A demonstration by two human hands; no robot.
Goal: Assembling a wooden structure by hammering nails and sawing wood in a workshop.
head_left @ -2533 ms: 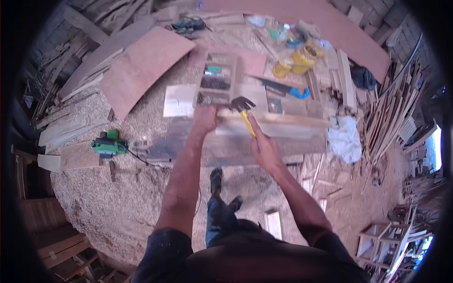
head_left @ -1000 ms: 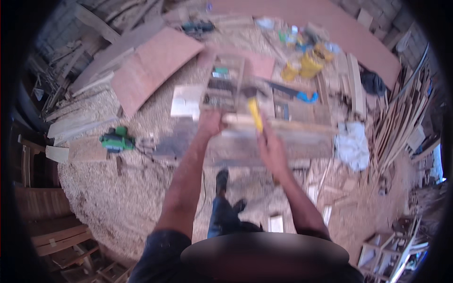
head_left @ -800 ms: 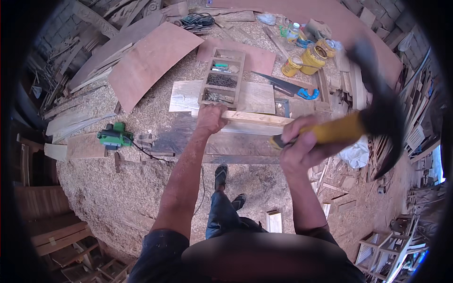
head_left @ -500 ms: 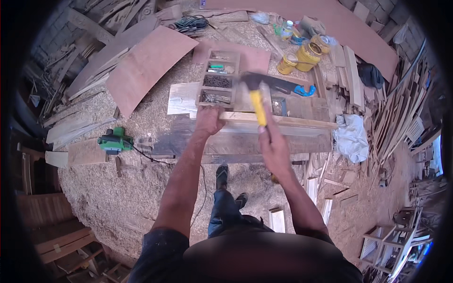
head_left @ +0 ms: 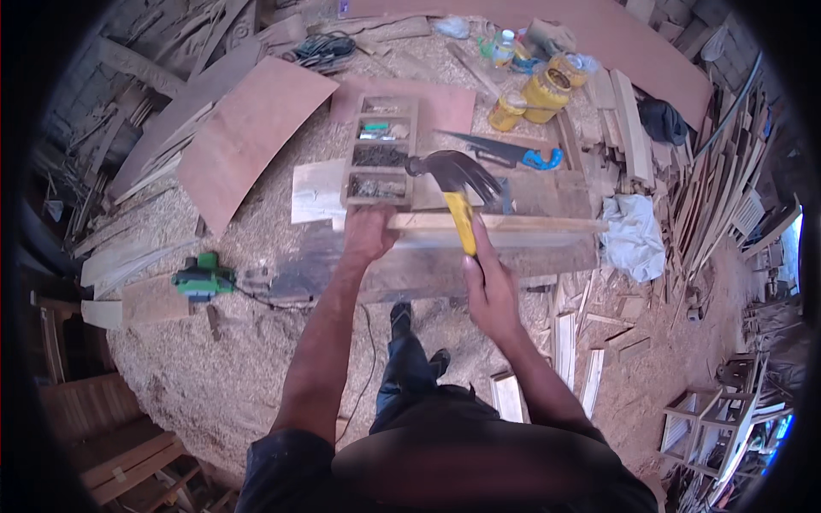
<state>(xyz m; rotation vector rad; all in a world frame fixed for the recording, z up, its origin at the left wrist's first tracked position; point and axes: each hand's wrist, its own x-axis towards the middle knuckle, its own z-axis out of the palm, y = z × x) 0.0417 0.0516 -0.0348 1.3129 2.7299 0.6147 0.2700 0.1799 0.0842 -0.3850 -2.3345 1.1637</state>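
Note:
My right hand (head_left: pixel 493 299) is wrapped round the yellow-and-black handle of a claw hammer (head_left: pixel 459 215). The hammer's dark head is raised over the bench, its face toward the left and its claw toward the right. My left hand (head_left: pixel 368 234) is closed on the left end of a long pale wooden strip (head_left: pixel 513 224), which lies along the workbench (head_left: pixel 522 256). Just beyond that hand stands a divided wooden box (head_left: pixel 412 128); one compartment holds many dark nails or screws (head_left: pixel 380 155). A handsaw with a blue handle (head_left: pixel 542 160) lies beyond the hammer.
Yellow tubs (head_left: pixel 544 96) and a bottle (head_left: pixel 504 49) stand at the back right. A green power planer (head_left: pixel 203 277) with a trailing cord sits at the left. A white sack (head_left: pixel 634 238) lies beside the bench's right end. Wood shavings (head_left: pixel 214 359) cover the floor.
The hammer has come nearer to me, away from the saw, and its head shows more sharply. My left hand keeps its place on the strip. The whole view has shifted slightly.

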